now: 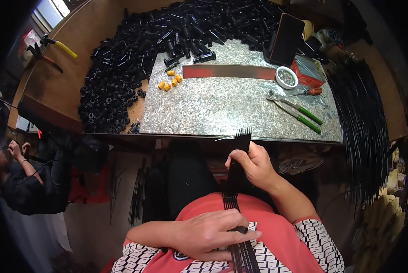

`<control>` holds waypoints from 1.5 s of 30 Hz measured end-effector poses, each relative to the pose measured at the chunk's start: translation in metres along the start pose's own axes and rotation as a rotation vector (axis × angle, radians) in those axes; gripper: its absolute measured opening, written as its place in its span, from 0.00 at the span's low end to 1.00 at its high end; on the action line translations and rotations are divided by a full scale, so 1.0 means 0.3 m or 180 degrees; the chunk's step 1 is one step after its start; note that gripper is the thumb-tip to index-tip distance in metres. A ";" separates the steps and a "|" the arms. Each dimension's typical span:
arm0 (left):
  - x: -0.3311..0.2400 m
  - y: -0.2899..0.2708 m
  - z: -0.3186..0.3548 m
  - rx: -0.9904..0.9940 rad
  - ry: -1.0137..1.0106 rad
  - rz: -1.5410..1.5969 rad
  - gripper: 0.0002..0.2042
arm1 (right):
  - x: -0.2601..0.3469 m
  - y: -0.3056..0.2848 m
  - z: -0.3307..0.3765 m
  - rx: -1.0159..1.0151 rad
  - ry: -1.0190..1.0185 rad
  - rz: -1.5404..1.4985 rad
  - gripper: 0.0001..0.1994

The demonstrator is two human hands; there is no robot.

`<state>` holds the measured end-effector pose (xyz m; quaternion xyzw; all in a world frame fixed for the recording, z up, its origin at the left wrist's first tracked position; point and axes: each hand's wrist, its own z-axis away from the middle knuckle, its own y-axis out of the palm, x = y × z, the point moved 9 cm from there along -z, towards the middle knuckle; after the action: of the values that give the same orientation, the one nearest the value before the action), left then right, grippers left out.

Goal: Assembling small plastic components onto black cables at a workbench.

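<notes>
A long, flat bundle of thin black ribs [241,178] runs from my lap up toward the table edge, its far end spread like comb teeth with a few fine pale wires beside it. My right hand [255,167] pinches its upper part between thumb and fingers. Lower down, against my red shirt, my left hand [208,233] is closed across the ribs, which come out again below its fingers. A short, dark cylindrical end [241,230] pokes out between those fingers; the rest of that piece is hidden.
A heap of black plastic tubes [190,27] and rings [106,111] surrounds the speckled tabletop [204,104]. On it lie yellow pieces [167,86], a metal strip [231,72], a white bowl [286,78], green-handled pliers [299,113] and a screwdriver [311,92]. Black rods [363,127] hang at right. Another person [35,177] sits left.
</notes>
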<state>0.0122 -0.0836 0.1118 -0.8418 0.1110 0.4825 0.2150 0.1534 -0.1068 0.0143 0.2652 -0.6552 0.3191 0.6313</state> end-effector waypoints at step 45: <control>0.239 -0.316 0.129 -0.3604 -0.0446 0.0196 0.06 | 0.131 0.048 -0.005 0.0234 -0.0500 0.0359 0.05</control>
<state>0.0567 0.0198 0.0573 -0.7882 -0.1549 0.5274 -0.2770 0.1412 -0.0939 0.0523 0.2751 -0.7045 0.3563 0.5488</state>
